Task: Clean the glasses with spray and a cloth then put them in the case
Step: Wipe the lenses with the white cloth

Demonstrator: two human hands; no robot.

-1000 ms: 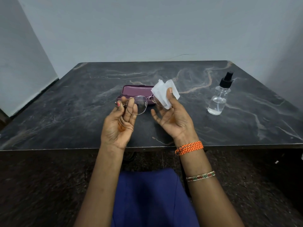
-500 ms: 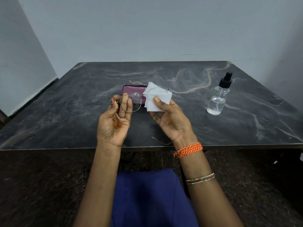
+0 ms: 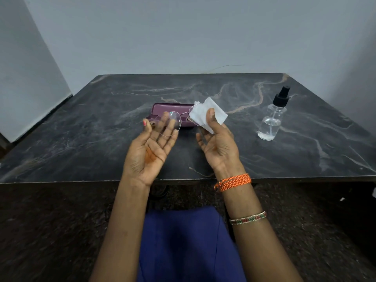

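Here the glasses (image 3: 173, 124) are up in the air above the dark table (image 3: 81, 139), just in front of the purple case (image 3: 162, 112). The left hand (image 3: 150, 151) holds one lens with long, nearly straight fingers. The right hand (image 3: 217, 145) pinches the white cloth (image 3: 205, 115) over the other lens. The spray bottle (image 3: 272, 119) stands apart on the right.

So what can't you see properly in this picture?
- Right lens of the glasses: the white cloth in the right hand covers it, head view.
- Purple case: the glasses and the left hand fingers hide its front; open or closed is unclear.
- Whether the lenses are clean: too small and see-through to tell.
- Spray bottle: its liquid level is hard to judge.
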